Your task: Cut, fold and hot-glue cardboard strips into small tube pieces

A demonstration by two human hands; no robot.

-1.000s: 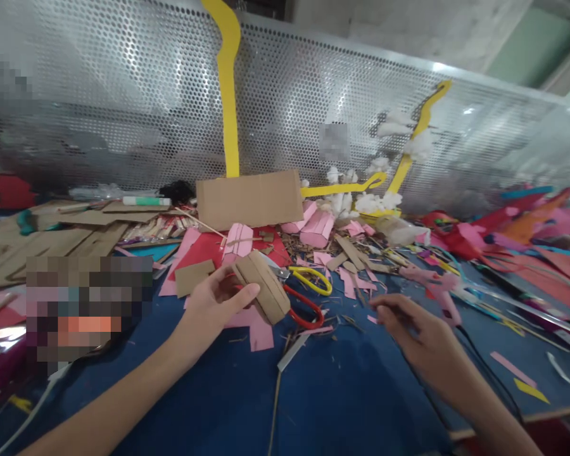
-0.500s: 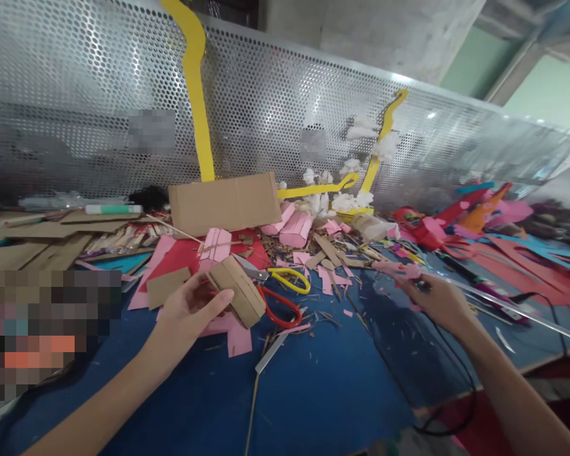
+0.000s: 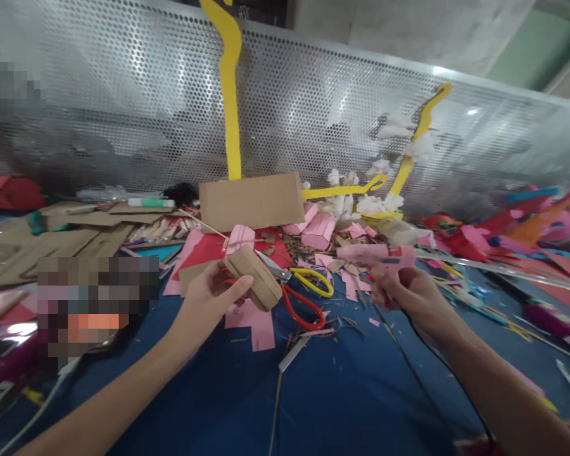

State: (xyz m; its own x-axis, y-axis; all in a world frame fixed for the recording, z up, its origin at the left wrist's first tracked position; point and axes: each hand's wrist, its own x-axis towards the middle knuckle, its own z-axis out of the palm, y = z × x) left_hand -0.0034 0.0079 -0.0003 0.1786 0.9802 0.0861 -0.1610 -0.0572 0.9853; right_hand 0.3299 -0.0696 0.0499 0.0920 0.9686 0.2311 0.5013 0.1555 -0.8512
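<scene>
Between the thumb and fingers of my left hand (image 3: 213, 294) is a small folded cardboard piece (image 3: 254, 277), tilted above the table. My right hand (image 3: 403, 291) is wrapped round the handle of a pink glue gun (image 3: 373, 254), its nozzle pointing left toward the cardboard but apart from it. A clear glue stick (image 3: 494, 268) runs out behind the gun, and a black cord hangs below my wrist. Scissors (image 3: 308, 310) with one red and one yellow handle lie just right of the cardboard piece. Pink paper pieces (image 3: 259, 326) rest beneath my left hand.
A larger cardboard panel (image 3: 251, 201) leans at the back, with yellow strips and white fluff near a perforated metal screen (image 3: 304, 107). A cutter blade (image 3: 294, 353) lies on the blue table. Cardboard sheets (image 3: 57, 253) are piled left; red and orange paper shapes (image 3: 527, 218) lie right.
My right hand has lifted the glue gun and brought it left, closer to the cardboard piece. The view has turned slightly left. My left hand keeps its hold.
</scene>
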